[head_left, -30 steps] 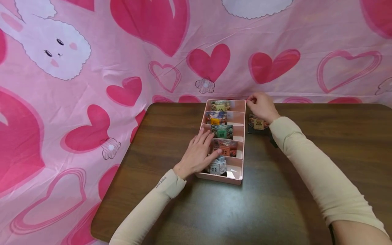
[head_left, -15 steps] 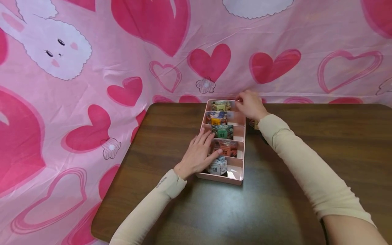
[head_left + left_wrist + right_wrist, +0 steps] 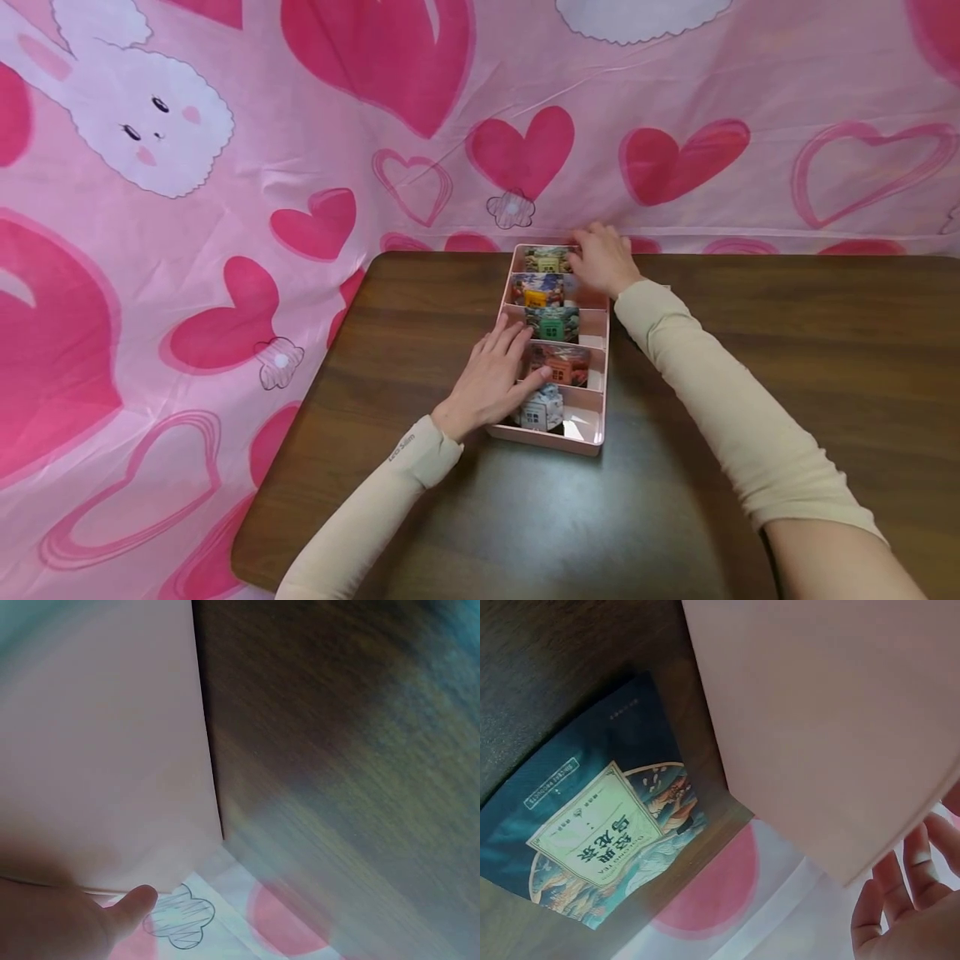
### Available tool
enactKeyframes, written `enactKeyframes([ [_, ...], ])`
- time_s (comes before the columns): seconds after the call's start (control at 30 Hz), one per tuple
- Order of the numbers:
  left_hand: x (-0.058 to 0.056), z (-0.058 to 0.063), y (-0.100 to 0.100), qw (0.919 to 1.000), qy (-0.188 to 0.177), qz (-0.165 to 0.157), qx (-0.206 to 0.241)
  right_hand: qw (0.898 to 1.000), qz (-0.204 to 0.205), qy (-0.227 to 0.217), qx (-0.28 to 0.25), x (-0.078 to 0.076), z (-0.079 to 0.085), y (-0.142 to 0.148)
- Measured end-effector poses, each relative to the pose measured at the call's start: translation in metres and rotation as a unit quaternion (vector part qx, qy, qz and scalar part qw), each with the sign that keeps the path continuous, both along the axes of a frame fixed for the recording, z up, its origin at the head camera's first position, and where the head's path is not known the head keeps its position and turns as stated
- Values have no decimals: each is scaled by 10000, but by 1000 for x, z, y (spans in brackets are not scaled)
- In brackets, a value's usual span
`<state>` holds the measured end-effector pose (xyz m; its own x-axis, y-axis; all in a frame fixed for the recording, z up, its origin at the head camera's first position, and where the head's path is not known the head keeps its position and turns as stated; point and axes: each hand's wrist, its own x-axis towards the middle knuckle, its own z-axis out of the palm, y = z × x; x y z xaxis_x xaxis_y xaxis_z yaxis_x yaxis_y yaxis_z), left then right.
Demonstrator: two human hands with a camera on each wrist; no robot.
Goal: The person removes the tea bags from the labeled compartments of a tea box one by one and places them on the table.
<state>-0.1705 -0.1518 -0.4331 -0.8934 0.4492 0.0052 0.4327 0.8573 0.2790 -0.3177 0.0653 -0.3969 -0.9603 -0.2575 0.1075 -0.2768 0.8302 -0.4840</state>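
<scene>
A pink divided tray [image 3: 597, 392] stands in the middle of the dark wooden table [image 3: 420, 333], with a tea packet in each of its several compartments. My left hand [image 3: 491, 379] lies flat along the tray's left rim, its thumb by the orange packet [image 3: 558, 364]. My right hand [image 3: 600, 258] reaches over the far end of the tray, its fingers [image 3: 904, 896] loosely spread past the tray's corner with nothing in them. A dark blue tea packet [image 3: 592, 817] lies on the table beside the tray's outer wall [image 3: 832, 712]. My right forearm hides this packet in the head view.
A pink cloth [image 3: 225, 208] printed with hearts and a rabbit hangs behind the table and falls past its left edge. The tray's pink wall [image 3: 97, 735] fills much of the left wrist view. Bare table spreads to the right [image 3: 825, 333] and front.
My right hand has moved left from the tray's far right corner to over its far compartments. My forearm now covers the dark packet in the head view. The left hand has stayed put.
</scene>
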Motion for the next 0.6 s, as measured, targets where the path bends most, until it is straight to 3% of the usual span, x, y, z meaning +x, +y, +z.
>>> enactKeyframes([
  [0.6, -1, 0, 1, 10000, -50, 34, -79, 9995, -25, -278, 167, -3, -5, -1],
])
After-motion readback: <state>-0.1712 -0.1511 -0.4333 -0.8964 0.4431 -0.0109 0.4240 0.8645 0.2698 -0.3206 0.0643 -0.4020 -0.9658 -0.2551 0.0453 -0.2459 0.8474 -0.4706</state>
